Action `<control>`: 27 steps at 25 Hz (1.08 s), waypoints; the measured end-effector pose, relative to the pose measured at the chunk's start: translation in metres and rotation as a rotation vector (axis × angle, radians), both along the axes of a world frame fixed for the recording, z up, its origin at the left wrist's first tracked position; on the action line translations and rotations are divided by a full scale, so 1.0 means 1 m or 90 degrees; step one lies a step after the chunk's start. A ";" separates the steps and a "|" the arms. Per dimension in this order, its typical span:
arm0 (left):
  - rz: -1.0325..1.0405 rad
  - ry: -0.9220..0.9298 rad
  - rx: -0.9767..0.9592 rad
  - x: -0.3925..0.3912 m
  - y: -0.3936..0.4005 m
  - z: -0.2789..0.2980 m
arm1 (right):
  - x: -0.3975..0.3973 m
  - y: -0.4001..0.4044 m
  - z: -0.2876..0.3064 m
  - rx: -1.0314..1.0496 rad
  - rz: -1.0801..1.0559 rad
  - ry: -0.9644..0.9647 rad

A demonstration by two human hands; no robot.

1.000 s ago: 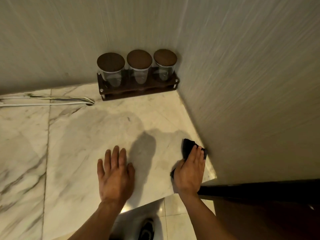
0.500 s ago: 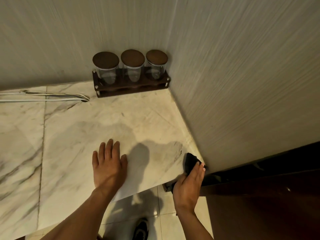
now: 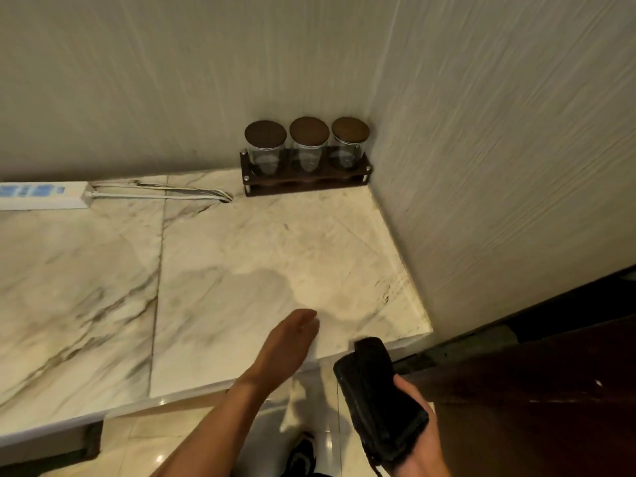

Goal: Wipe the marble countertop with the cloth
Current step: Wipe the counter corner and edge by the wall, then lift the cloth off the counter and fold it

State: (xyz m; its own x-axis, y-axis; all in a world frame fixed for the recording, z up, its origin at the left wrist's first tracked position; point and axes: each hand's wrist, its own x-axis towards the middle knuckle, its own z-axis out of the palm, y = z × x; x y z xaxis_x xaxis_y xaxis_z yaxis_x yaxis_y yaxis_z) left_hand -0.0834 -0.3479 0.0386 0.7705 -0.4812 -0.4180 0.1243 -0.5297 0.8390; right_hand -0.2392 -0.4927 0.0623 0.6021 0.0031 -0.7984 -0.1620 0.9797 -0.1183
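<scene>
The white marble countertop (image 3: 241, 270) with grey veins fills the middle of the view and ends in a corner between two walls. A damp, darker patch lies near its front right part. My right hand (image 3: 416, 438) is off the counter, in front of its right front corner, palm up and shut on the folded black cloth (image 3: 375, 394). My left hand (image 3: 292, 342) hovers edge-on over the counter's front edge, fingers together, holding nothing.
A dark wooden rack (image 3: 306, 182) with three lidded glass jars stands in the back corner. A white power strip (image 3: 44, 196) and its cable (image 3: 165, 194) lie along the back wall at left. A dark panel (image 3: 533, 390) is at right; tiled floor and a shoe below.
My right hand has pulled the cloth off the counter's right edge and turned it palm up. My left hand has lifted from flat on the marble and turned on edge. The view has shifted right.
</scene>
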 end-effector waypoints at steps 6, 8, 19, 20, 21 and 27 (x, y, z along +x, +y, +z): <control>0.015 0.365 -0.082 0.002 0.055 0.024 | 0.037 0.040 0.016 0.033 0.156 0.037; 0.078 0.368 -0.078 0.007 0.085 0.029 | 0.051 0.065 0.027 0.051 0.206 0.016; 0.462 0.308 -0.192 0.017 0.270 0.028 | 0.151 0.188 0.004 -0.209 0.472 -0.019; 0.486 0.311 -0.209 0.017 0.283 0.026 | 0.167 0.201 0.001 -0.245 0.507 -0.031; 0.506 0.316 -0.225 0.018 0.292 0.024 | 0.182 0.210 -0.002 -0.285 0.539 -0.047; 0.590 0.341 -0.177 0.029 0.323 0.000 | 0.266 0.268 -0.014 -0.575 0.676 -0.110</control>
State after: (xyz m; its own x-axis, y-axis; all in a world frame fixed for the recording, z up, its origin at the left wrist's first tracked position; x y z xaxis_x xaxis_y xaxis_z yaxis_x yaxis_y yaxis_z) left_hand -0.0547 -0.0252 0.0383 0.6326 0.0590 -0.7722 0.7583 0.1555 0.6331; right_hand 0.0272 -0.2249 0.0483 0.7262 0.0441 -0.6861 -0.6858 -0.0228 -0.7274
